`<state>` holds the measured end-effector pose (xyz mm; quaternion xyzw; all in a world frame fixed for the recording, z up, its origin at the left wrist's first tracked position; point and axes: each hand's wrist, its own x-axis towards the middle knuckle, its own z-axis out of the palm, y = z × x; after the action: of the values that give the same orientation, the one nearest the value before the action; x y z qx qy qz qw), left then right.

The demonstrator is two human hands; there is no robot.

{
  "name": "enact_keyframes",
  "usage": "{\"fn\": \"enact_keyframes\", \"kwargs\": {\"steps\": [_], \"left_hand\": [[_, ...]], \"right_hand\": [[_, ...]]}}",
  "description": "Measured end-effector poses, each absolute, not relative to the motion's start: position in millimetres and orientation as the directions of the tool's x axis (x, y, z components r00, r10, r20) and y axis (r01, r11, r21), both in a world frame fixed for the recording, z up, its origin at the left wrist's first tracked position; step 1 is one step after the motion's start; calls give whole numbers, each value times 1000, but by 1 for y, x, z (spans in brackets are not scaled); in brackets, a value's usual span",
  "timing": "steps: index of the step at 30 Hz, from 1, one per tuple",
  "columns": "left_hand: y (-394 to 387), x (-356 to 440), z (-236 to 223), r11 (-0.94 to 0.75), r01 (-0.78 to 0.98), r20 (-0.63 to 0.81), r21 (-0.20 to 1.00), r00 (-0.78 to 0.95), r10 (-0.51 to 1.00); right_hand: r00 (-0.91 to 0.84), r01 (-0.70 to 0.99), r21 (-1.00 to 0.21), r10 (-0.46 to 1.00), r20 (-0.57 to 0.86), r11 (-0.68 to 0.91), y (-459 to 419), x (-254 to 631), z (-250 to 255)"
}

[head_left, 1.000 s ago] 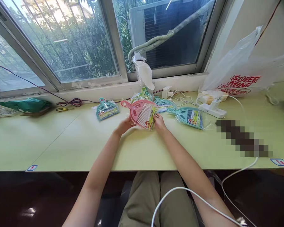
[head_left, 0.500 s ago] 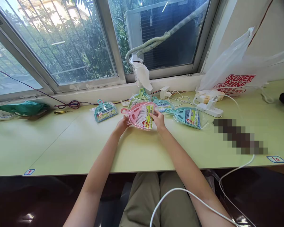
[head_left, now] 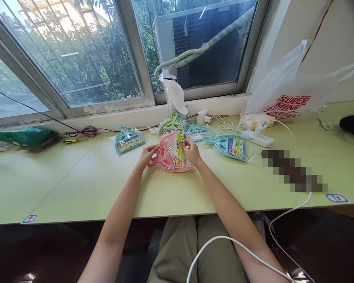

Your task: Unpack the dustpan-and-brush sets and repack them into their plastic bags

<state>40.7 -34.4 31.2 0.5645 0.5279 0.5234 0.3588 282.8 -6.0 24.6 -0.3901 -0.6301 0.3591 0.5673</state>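
A pink dustpan [head_left: 165, 154] with a white-bristled brush and a yellow-green label, wrapped in clear plastic, is in front of me, its handle pointing left. Closed on its handle end is my left hand [head_left: 148, 156]. My right hand [head_left: 192, 152] pinches its upper right side by the label. Behind the pink one lie a green dustpan [head_left: 171, 125] and a light blue dustpan [head_left: 198, 133], each partly covered. A teal dustpan [head_left: 129, 140] lies to the left and another teal dustpan [head_left: 228, 146] to the right, both bagged.
A white power strip [head_left: 258, 138] with cables sits at the right, before a white plastic bag [head_left: 286, 92]. A green bag [head_left: 26, 136] and a yellow-handled tool [head_left: 71, 140] are at the left by the window. A white cable [head_left: 221, 237] crosses my lap.
The pink dustpan has tilted, its handle end coming down and left with my left hand. My right hand has shifted slightly left, and the camera view has moved a little.
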Motion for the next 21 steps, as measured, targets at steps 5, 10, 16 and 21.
{"fn": "enact_keyframes", "kwargs": {"steps": [5,10,16,21], "left_hand": [[-33,43,25,-158,128,170,979,-89,982],[-29,25,22,-116,47,121,992,-133,984],[-24,-12,25,-145,-108,41,984,-646,762],[-26,-41,24,-159,-2,68,987,-899,432]], "right_hand": [[-20,52,-911,912,410,410,-5,279,21],[106,-3,-917,912,396,399,6,288,20],[502,-110,-944,837,218,312,22,312,14],[515,-174,-937,839,177,304,27,319,3]]}}
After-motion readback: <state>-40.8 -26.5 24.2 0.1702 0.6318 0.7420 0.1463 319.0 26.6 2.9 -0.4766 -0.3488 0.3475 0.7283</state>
